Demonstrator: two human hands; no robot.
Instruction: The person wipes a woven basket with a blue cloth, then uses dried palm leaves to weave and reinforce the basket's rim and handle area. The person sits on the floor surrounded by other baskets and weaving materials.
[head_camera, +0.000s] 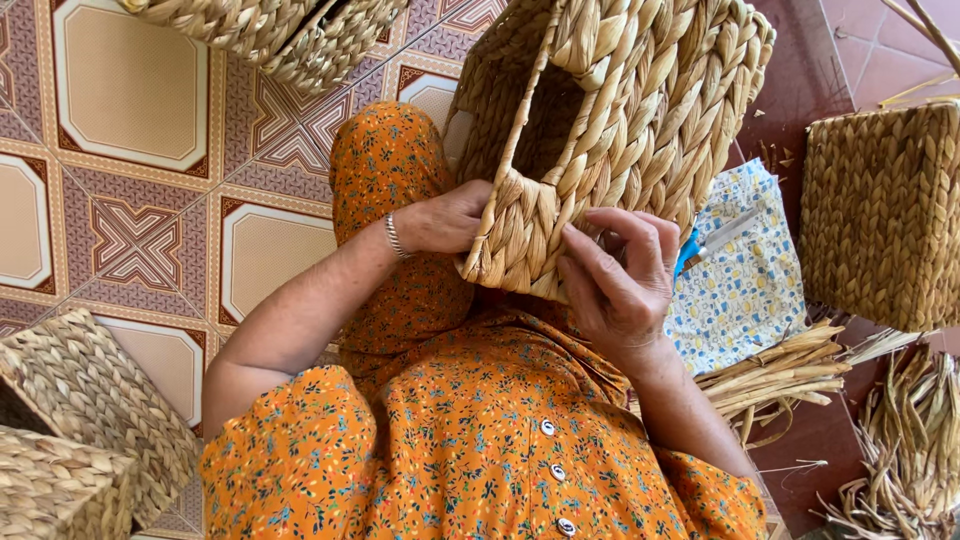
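A square woven straw basket (620, 110) rests on my lap, tilted with its open mouth toward me. My left hand (445, 218) grips its near left corner from the side; a silver bracelet sits on that wrist. My right hand (620, 275) pinches the braided rim at the lower edge, fingers curled over the weave. I wear an orange flowered dress (470, 430), and my bent knee (385, 150) shows behind the left hand.
More woven baskets stand at the top left (270, 30), the right (880, 210) and the bottom left (80, 430). A patterned cloth (745, 290) with a blue-handled tool lies to my right. Loose dried straw bundles (790, 375) lie on the tiled floor (130, 180).
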